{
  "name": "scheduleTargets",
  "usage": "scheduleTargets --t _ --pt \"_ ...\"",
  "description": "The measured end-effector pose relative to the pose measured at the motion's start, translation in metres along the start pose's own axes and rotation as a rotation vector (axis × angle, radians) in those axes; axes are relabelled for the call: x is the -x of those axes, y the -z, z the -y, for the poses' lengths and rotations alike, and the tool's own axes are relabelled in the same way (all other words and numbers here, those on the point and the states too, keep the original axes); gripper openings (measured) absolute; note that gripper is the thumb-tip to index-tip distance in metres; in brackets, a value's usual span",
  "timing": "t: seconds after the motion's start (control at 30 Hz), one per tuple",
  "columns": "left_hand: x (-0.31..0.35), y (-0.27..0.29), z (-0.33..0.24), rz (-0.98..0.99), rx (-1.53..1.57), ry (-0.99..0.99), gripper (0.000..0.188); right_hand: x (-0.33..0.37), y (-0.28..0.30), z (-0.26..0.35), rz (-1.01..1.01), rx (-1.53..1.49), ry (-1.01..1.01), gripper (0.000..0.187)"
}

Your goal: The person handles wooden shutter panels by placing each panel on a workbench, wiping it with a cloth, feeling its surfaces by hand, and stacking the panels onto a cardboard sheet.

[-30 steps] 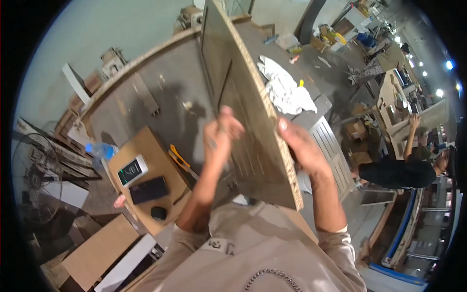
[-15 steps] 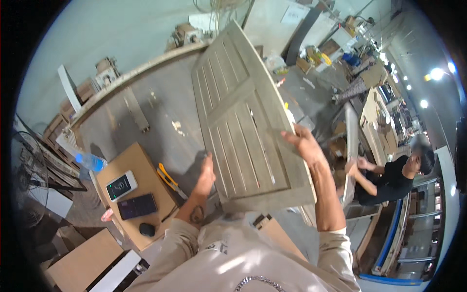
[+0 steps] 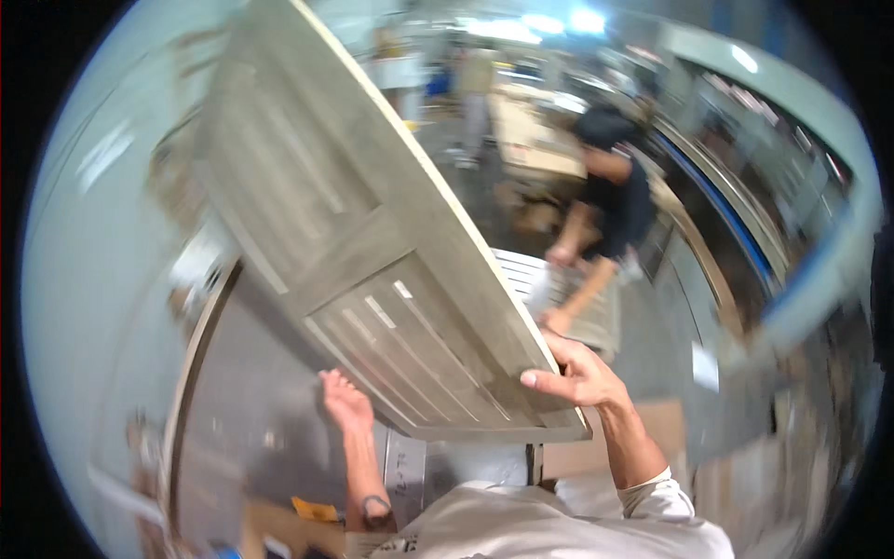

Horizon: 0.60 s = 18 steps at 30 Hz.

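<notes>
A large grey-brown cabinet door (image 3: 410,252) with recessed panels and grooves rises tilted in front of me, its far end up to the left. My right hand (image 3: 587,377) grips its right edge near the lower corner, thumb on the front face and fingers around the edge. Beside the lower left edge is my left hand (image 3: 347,402), palm up, fingers loosely bent and apart from a grip. I cannot tell whether its fingertips touch the door.
A grey worktable (image 3: 251,401) with a raised rim lies to the left. At its near end is a yellow item (image 3: 315,509), blurred. Past the door's right edge, a person in black (image 3: 615,200) bends over a pale slatted panel (image 3: 521,275). Cardboard (image 3: 652,429) lies at the right.
My view has swung right. The door has lifted and now leans further left, still in my right hand. My left hand has turned palm up beside its edge. The other person now bends down.
</notes>
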<state>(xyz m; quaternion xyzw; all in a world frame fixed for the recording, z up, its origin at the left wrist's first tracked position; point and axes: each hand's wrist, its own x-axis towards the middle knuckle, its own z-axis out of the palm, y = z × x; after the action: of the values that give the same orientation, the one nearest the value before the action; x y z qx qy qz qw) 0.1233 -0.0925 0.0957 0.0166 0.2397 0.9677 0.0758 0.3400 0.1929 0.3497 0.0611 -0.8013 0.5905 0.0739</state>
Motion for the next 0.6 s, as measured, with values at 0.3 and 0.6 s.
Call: scheduleTargets --t 0.3,0.6 --pt "0.071 -0.221 0.179 0.801 -0.770 0.388 0.025 0.341 0.020 -0.043 -1.520 0.194 -0.255 0.041" --pt "0.413 -0.125 0.399 1.219 -1.438 0.596 0.062 0.629 -0.155 -0.201 -2.553 -0.289 -0.907 0.051"
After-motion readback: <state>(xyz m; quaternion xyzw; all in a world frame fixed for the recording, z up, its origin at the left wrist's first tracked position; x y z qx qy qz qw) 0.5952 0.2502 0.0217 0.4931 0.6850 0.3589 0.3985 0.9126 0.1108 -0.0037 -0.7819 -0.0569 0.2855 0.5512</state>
